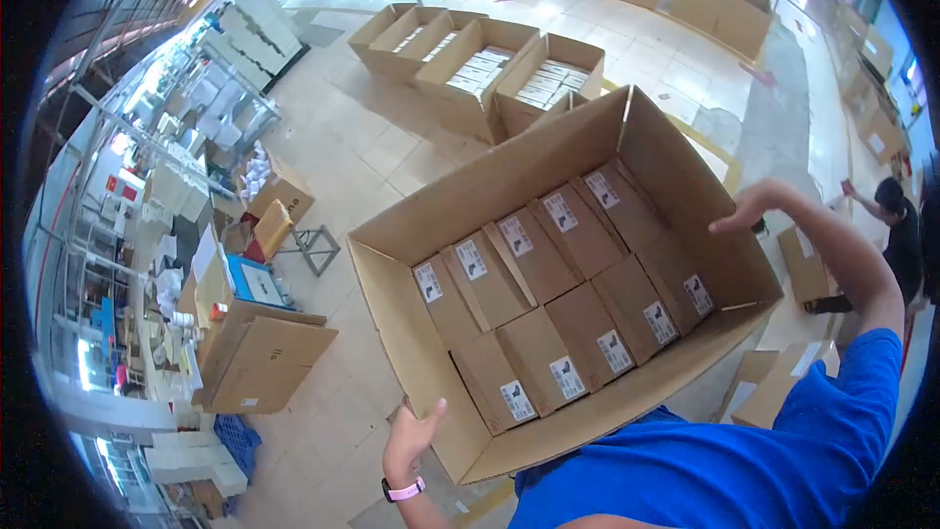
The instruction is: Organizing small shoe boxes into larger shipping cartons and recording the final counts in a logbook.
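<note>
A large open cardboard carton (490,186) is in front of my body, turned at an angle, with its flaps out of sight. Inside it, several smaller brown boxes (587,255) stand packed in two rows, each with a white label. My left hand (413,436), with a pink band at the wrist, grips the carton's near left corner, thumb over the rim. On the far right wall, my right hand (754,208) is closed over the edge, its thumb inside and its other fingers mostly hidden. The carton's underside does not show.
Open cartons (470,69) filled with white packs stand in a row on the tiled floor ahead. Cluttered worktables (211,304) and a metal stool (315,247) are on the left. At the right, a person in dark clothes (903,235) is near more cartons (805,263).
</note>
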A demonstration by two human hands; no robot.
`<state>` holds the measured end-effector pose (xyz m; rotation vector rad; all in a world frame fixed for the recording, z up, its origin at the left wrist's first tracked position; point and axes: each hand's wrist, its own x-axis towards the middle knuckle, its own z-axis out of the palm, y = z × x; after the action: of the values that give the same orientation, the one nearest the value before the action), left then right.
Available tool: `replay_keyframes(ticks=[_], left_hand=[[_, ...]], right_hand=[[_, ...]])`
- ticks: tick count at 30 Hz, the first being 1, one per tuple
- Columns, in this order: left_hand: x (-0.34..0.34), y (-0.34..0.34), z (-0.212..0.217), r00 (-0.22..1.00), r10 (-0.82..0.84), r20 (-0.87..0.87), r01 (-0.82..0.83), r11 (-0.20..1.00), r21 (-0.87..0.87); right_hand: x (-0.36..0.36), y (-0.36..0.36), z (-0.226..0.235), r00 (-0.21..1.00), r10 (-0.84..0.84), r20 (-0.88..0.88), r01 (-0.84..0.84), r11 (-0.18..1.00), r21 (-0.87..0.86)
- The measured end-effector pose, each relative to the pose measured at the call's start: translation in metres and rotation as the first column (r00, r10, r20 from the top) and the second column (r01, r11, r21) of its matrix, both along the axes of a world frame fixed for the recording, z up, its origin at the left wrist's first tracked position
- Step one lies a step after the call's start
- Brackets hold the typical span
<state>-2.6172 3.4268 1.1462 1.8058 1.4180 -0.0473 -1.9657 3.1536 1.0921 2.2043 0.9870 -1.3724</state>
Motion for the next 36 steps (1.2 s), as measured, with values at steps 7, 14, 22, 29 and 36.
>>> replay_keyframes(ticks=[7, 14, 22, 29, 36], left_hand=[[-0.004, 0.002, 0.014, 0.945, 0.015, -0.327, 0.001, 0.999, 0.05], [-0.105, 0.017, 0.024, 0.915, -0.11, -0.389, 0.106, 0.994, -0.03], [-0.272, 0.142, 0.014, 0.87, -0.461, -0.175, 0.472, 0.881, 0.028], [-0.363, 0.21, 0.036, 0.694, -0.718, -0.05, 0.718, 0.686, 0.118], [-0.447, 0.182, 0.053, 0.563, -0.826, -0.024, 0.807, 0.542, 0.235]], right_hand=[[0.002, -0.011, -0.025, 0.988, 0.125, 0.085, -0.144, 0.949, 0.281], [-0.111, -0.052, 0.048, 0.976, 0.138, 0.168, -0.184, 0.935, 0.303], [-0.429, -0.071, 0.152, 0.959, -0.2, 0.199, 0.13, 0.94, 0.316], [-0.707, -0.156, 0.148, 0.76, -0.63, 0.159, 0.511, 0.731, 0.452], [-0.911, -0.218, 0.143, 0.549, -0.836, 0.011, 0.769, 0.51, 0.384]])
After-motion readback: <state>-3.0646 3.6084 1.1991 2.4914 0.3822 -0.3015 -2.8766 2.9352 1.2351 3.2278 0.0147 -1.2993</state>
